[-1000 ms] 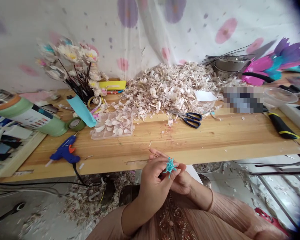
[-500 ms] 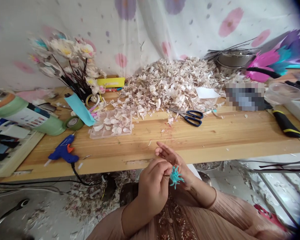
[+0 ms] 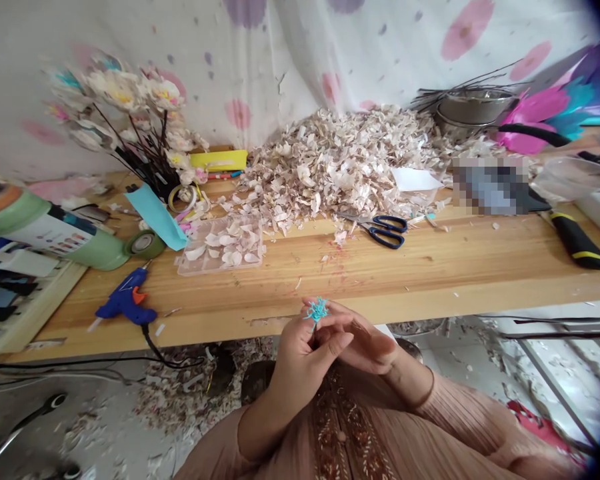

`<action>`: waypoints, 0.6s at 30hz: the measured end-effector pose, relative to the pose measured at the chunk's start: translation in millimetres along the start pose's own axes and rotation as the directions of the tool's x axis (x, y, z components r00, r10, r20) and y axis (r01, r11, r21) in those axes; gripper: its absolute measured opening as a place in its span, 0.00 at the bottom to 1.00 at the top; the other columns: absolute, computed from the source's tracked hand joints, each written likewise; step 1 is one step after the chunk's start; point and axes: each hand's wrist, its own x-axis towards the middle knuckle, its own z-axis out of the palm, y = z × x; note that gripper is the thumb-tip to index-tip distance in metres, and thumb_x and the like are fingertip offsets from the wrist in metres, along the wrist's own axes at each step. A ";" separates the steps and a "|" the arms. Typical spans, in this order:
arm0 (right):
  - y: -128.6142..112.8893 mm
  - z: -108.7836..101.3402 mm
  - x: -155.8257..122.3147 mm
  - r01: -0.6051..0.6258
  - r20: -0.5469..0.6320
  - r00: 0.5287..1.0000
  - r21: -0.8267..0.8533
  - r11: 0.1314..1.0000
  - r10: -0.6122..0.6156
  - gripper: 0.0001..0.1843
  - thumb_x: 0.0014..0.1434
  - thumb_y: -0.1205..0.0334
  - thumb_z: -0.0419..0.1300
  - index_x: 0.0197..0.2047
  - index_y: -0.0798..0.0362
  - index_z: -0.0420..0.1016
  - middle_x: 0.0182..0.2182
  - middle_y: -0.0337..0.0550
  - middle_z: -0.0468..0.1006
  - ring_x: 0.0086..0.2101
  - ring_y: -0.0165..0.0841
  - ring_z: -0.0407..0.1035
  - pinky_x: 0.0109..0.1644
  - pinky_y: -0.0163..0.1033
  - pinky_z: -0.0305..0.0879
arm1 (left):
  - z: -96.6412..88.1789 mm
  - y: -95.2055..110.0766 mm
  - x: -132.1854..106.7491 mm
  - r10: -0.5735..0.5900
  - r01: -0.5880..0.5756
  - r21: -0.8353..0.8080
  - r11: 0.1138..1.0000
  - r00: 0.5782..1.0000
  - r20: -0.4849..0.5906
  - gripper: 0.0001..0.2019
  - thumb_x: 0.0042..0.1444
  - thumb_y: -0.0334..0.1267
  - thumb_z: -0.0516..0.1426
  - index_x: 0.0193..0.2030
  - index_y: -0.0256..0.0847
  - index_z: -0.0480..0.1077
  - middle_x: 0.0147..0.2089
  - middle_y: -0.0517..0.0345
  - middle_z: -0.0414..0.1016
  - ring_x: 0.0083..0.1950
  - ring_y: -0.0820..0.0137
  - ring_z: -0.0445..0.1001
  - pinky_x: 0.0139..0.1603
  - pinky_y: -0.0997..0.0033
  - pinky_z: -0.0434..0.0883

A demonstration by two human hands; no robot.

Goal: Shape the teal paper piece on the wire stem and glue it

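Observation:
My left hand [image 3: 300,357] pinches a small teal spiky tuft [image 3: 317,311] between its fingertips, just below the front edge of the wooden table [image 3: 430,267]. My right hand [image 3: 367,343] lies right behind and beside the left one, its fingers spread and touching the left fingers near the tuft. Whether the right hand also grips the tuft cannot be told. Both hands hover over my lap.
On the table: a big heap of pale petals [image 3: 340,163], a clear tray of petals [image 3: 223,245], blue-handled scissors [image 3: 383,230], a blue glue gun [image 3: 125,303] with its cord, a green flask [image 3: 55,230], tape rolls, a bunch of paper flowers [image 3: 125,110], a black-yellow tool [image 3: 577,243].
The teal tuft has risen from lower between the hands up to the left fingertips. The right hand's fingers have spread out behind it. The view has shifted slightly.

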 end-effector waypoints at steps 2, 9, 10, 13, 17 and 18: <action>-0.2 -0.5 -0.8 -0.037 -0.014 0.999 -0.025 0.999 0.036 0.50 0.34 0.36 0.73 0.60 0.45 0.70 0.53 0.47 0.73 0.53 0.42 0.68 0.61 0.48 0.58 | 3.4 3.3 1.6 0.031 -0.032 0.016 0.999 0.998 0.062 0.07 0.54 0.39 0.63 0.38 0.43 0.80 0.29 0.56 0.77 0.28 0.69 0.71 0.31 0.69 0.69; 3.0 -6.0 -2.6 -0.067 -0.076 0.995 -0.091 0.994 0.061 0.53 0.30 0.34 0.73 0.59 0.45 0.72 0.58 0.50 0.71 0.58 0.47 0.63 0.64 0.52 0.56 | 6.5 5.7 5.3 0.131 -0.136 0.020 0.990 0.977 0.168 0.05 0.56 0.39 0.62 0.35 0.45 0.81 0.36 0.54 0.81 0.39 0.64 0.78 0.44 0.65 0.73; 2.8 -6.3 -2.6 -0.080 -0.075 0.994 -0.067 0.995 0.075 0.52 0.30 0.36 0.74 0.59 0.46 0.72 0.58 0.50 0.71 0.58 0.47 0.63 0.64 0.53 0.55 | 6.3 4.8 5.2 0.144 -0.148 0.018 0.989 0.976 0.165 0.05 0.56 0.39 0.62 0.34 0.45 0.81 0.35 0.55 0.81 0.39 0.65 0.78 0.44 0.66 0.73; 1.8 -7.6 -2.6 -0.107 -0.064 0.992 0.007 0.994 0.107 0.53 0.28 0.40 0.77 0.59 0.46 0.72 0.58 0.50 0.70 0.59 0.45 0.63 0.66 0.50 0.53 | 5.6 3.0 4.6 0.183 -0.189 0.028 0.982 0.971 0.153 0.04 0.56 0.38 0.62 0.33 0.44 0.80 0.33 0.56 0.80 0.37 0.67 0.77 0.41 0.68 0.73; 1.6 -11.1 -2.7 -0.111 -0.045 0.992 0.064 0.992 0.114 0.54 0.29 0.47 0.79 0.61 0.47 0.70 0.59 0.47 0.69 0.59 0.40 0.63 0.65 0.42 0.53 | 3.5 2.3 4.1 0.235 -0.251 0.095 0.963 0.961 0.148 0.04 0.57 0.36 0.62 0.32 0.42 0.78 0.31 0.58 0.79 0.34 0.69 0.76 0.40 0.70 0.71; 1.9 -12.0 -2.7 -0.110 -0.041 0.993 0.071 0.991 0.113 0.53 0.30 0.48 0.79 0.61 0.47 0.69 0.59 0.47 0.69 0.59 0.40 0.63 0.65 0.41 0.54 | 3.0 1.9 3.9 0.248 -0.265 0.113 0.957 0.957 0.150 0.05 0.58 0.36 0.61 0.32 0.42 0.77 0.31 0.58 0.78 0.34 0.69 0.76 0.40 0.70 0.71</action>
